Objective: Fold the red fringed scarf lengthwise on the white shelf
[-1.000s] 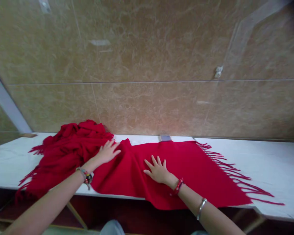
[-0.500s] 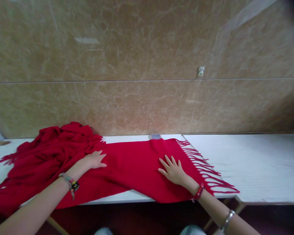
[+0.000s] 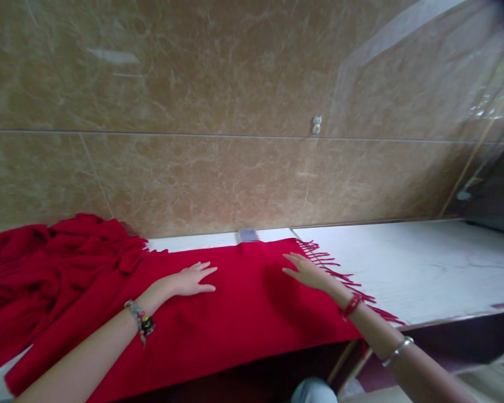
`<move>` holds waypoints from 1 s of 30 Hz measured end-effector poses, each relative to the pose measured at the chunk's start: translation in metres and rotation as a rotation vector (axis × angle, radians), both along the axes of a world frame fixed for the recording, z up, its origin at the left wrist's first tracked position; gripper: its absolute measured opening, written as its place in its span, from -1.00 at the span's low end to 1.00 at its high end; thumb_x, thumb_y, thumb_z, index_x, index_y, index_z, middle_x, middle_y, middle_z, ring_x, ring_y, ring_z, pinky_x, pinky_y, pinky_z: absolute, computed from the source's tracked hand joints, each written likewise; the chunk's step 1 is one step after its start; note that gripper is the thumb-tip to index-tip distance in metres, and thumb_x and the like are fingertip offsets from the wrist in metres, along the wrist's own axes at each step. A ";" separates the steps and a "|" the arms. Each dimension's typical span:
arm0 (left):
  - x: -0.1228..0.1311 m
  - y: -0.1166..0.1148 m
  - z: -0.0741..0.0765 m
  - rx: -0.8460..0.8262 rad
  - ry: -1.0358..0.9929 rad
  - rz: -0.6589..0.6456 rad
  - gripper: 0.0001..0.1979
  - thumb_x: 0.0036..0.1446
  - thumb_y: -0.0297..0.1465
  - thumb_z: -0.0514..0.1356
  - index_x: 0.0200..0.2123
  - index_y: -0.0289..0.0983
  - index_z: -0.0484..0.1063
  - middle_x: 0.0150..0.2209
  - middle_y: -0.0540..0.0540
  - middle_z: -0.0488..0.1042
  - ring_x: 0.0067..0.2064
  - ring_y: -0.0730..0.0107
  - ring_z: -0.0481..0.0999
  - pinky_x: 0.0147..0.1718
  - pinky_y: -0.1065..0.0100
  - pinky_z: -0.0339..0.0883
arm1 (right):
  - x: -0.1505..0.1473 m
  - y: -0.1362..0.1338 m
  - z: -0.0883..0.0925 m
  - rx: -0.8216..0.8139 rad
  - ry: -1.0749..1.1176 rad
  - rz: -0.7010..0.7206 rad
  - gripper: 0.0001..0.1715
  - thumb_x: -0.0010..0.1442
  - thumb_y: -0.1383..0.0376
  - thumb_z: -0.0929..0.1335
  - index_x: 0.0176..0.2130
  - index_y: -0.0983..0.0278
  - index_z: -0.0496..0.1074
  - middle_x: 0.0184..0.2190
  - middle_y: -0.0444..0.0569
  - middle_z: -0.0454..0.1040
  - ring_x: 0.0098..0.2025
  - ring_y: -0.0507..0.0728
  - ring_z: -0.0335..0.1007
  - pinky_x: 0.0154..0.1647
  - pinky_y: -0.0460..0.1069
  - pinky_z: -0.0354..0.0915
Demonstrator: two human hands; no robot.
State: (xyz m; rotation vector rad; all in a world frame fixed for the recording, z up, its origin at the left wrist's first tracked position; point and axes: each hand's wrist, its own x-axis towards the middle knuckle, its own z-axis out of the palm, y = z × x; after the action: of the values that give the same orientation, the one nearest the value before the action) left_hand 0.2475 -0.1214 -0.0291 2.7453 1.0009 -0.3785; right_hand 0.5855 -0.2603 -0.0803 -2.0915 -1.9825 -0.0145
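A red scarf (image 3: 239, 313) with a fringed right end lies spread along the white table, its lower edge reaching over the front edge. On its left part my left hand (image 3: 191, 279) rests or hovers with fingers stretched out; whether it touches the cloth is hard to tell. My right hand (image 3: 308, 271) is over the scarf near the fringe (image 3: 340, 274), fingers extended, a shadow on the cloth beneath it. Neither hand grips anything. Bunched in folds at the left is a heap of red fabric (image 3: 63, 268). A small blurred tag (image 3: 248, 235) shows at the scarf's back edge.
The white table (image 3: 407, 263) runs along a brown marbled tile wall (image 3: 201, 184). A small white figure (image 3: 316, 124) is fixed to the wall. At the far right stands a dark object (image 3: 495, 184). Below the front edge a table leg (image 3: 348, 364) shows.
My left hand has moved right over the scarf, and my right hand appears raised. The scarf's front part now lies smoother, its front edge straighter. The view has shifted right.
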 end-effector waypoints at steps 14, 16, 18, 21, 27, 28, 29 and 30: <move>0.052 0.046 -0.060 0.310 -0.195 0.277 -0.39 0.13 -0.01 -0.16 0.20 -0.09 -0.04 0.26 -0.11 -0.16 0.25 -0.01 -0.21 0.08 -0.15 -0.23 | 0.105 0.075 -0.013 0.027 -0.045 -0.279 -0.57 0.24 0.20 0.10 0.07 0.15 0.22 0.06 0.10 0.27 0.13 0.32 0.07 0.01 0.41 -0.05; 0.053 0.047 -0.060 0.322 -0.189 0.277 -0.39 0.12 -0.01 -0.15 0.20 -0.09 -0.04 0.26 -0.11 -0.16 0.25 0.00 -0.20 0.08 -0.14 -0.22 | 0.119 0.077 -0.006 0.052 -0.052 -0.321 -0.56 0.24 0.23 0.10 0.08 0.17 0.23 0.05 0.16 0.26 0.14 0.37 0.05 -0.02 0.45 -0.05; 0.054 0.047 -0.060 0.327 -0.179 0.278 -0.39 0.12 -0.02 -0.15 0.21 -0.08 -0.05 0.26 -0.10 -0.16 0.25 0.00 -0.19 0.08 -0.14 -0.22 | 0.123 0.080 -0.001 0.082 -0.060 -0.337 -0.54 0.23 0.25 0.10 0.09 0.26 0.22 0.07 0.24 0.22 0.15 0.39 0.02 -0.01 0.43 -0.04; 0.055 0.046 -0.059 0.322 -0.163 0.283 -0.40 0.12 -0.02 -0.15 0.21 -0.07 -0.05 0.26 -0.08 -0.16 0.25 0.01 -0.20 0.08 -0.14 -0.22 | 0.102 0.081 -0.007 0.113 -0.072 -0.276 -0.49 0.23 0.23 0.09 0.13 0.33 0.16 0.13 0.23 0.14 0.17 0.33 -0.02 0.09 0.29 -0.01; 0.056 0.048 -0.059 0.314 -0.151 0.285 -0.39 0.12 -0.01 -0.16 0.21 -0.05 -0.07 0.26 -0.05 -0.18 0.25 0.03 -0.21 0.08 -0.13 -0.21 | 0.031 0.036 -0.047 0.064 -0.104 -0.006 -0.39 0.22 -0.01 0.06 0.21 0.06 -0.04 0.23 -0.07 -0.01 0.24 0.27 -0.18 0.13 0.27 -0.07; 0.056 0.049 -0.059 0.310 -0.149 0.288 -0.39 0.12 0.00 -0.16 0.21 -0.05 -0.08 0.26 -0.05 -0.18 0.25 0.04 -0.21 0.08 -0.13 -0.21 | 0.028 0.030 -0.048 0.051 -0.117 0.010 -0.39 0.23 -0.01 0.03 0.21 0.08 -0.03 0.23 -0.05 -0.02 0.24 0.26 -0.19 0.13 0.27 -0.10; 0.057 0.050 -0.059 0.306 -0.148 0.290 -0.39 0.11 0.00 -0.17 0.21 -0.04 -0.08 0.26 -0.04 -0.18 0.25 0.04 -0.21 0.08 -0.13 -0.22 | 0.029 0.025 -0.047 0.035 -0.129 0.010 -0.40 0.24 0.00 0.01 0.21 0.11 -0.01 0.23 -0.04 -0.01 0.24 0.25 -0.20 0.14 0.26 -0.12; 0.057 0.051 -0.059 0.301 -0.146 0.291 -0.38 0.11 0.01 -0.17 0.21 -0.04 -0.08 0.26 -0.05 -0.18 0.25 0.04 -0.21 0.09 -0.13 -0.22 | 0.032 0.023 -0.045 0.016 -0.140 -0.001 -0.40 0.25 0.02 0.00 0.20 0.13 0.01 0.22 -0.02 0.00 0.24 0.23 -0.19 0.16 0.24 -0.13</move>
State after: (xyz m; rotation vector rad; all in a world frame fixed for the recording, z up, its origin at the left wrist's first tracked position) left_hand 0.3050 -0.0705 -0.0876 2.7643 1.4954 0.0221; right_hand 0.6170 -0.2372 -0.1249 -2.1355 -2.0521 -0.1813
